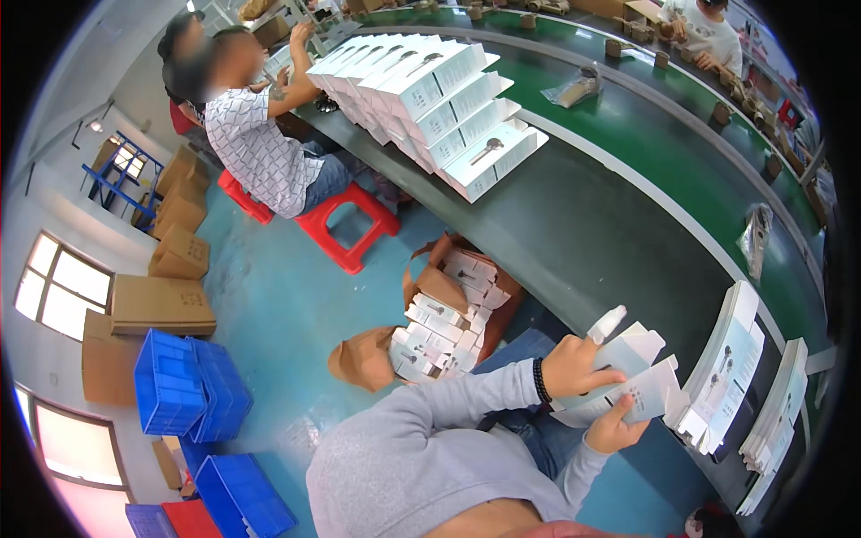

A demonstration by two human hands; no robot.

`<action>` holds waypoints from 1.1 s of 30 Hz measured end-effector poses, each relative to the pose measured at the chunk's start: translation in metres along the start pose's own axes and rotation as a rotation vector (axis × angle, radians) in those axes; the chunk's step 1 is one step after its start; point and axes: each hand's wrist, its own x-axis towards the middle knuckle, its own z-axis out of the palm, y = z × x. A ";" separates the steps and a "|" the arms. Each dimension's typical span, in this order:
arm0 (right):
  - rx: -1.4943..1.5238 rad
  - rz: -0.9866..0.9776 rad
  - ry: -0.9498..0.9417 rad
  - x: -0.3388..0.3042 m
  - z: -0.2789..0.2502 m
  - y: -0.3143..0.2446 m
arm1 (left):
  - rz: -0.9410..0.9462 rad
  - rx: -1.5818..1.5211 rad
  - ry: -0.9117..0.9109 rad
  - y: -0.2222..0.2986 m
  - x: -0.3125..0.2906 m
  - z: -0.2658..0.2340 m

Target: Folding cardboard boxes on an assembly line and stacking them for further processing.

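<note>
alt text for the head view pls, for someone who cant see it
Seen from above, a person's left hand and right hand hold a white carton at the edge of a dark worktable. Flat cartons are stacked beside the hands, a larger carton pile lies further along, and another person sits on a red stool.

Bright daylight from windows [56, 285] (fisheye-bent edges).

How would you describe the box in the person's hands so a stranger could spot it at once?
Find the dark bench beside the green belt. At its near end, both hands grip a white box. Unlike the flat stacks beside it, it is half unfolded, flaps open.
</note>
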 end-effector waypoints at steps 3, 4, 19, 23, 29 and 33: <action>0.057 -0.036 0.105 0.013 -0.003 0.006 | -0.254 -0.214 -0.247 -0.004 -0.012 -0.007; 0.056 -0.037 0.112 0.016 -0.005 0.007 | -0.251 -0.216 -0.253 -0.003 -0.014 -0.007; 0.432 0.119 -0.374 0.039 -0.001 -0.016 | -0.547 -0.802 -0.303 0.001 -0.010 -0.009; 0.274 0.089 -0.499 0.028 0.006 -0.012 | -0.031 -0.272 -0.364 -0.006 0.000 -0.004; 0.380 0.141 -0.500 0.020 0.001 -0.016 | 0.240 0.003 -0.467 0.009 0.020 -0.028; 0.229 0.098 -0.531 0.013 -0.008 -0.008 | 0.137 -0.090 -0.611 0.009 0.024 -0.036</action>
